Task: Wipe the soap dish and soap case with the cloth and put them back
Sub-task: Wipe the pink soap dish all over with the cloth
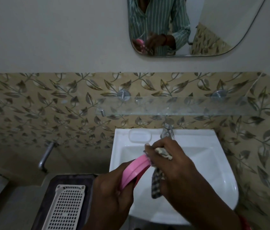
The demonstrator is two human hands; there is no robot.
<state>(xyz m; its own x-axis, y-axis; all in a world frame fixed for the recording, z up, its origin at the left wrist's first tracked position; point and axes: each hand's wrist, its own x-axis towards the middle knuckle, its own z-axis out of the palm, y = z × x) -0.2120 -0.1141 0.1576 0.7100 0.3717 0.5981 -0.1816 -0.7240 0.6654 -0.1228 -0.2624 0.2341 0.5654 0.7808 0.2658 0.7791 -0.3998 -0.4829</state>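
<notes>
2 hands [147,176] grip pink soap case [135,170], cloth [157,178] between.

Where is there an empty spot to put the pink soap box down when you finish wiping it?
The glass shelf above the tap looks bare. The sink rim right of the tap is free too. Left of the tap sits a white soap dish, so that corner is taken. The basin's middle is crowded by both hands, the pink soap case and the cloth.

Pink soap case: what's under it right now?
The white sink basin lies below the pink soap case, held up by the left hand. The right hand presses the cloth on its end, hiding that part.
</notes>
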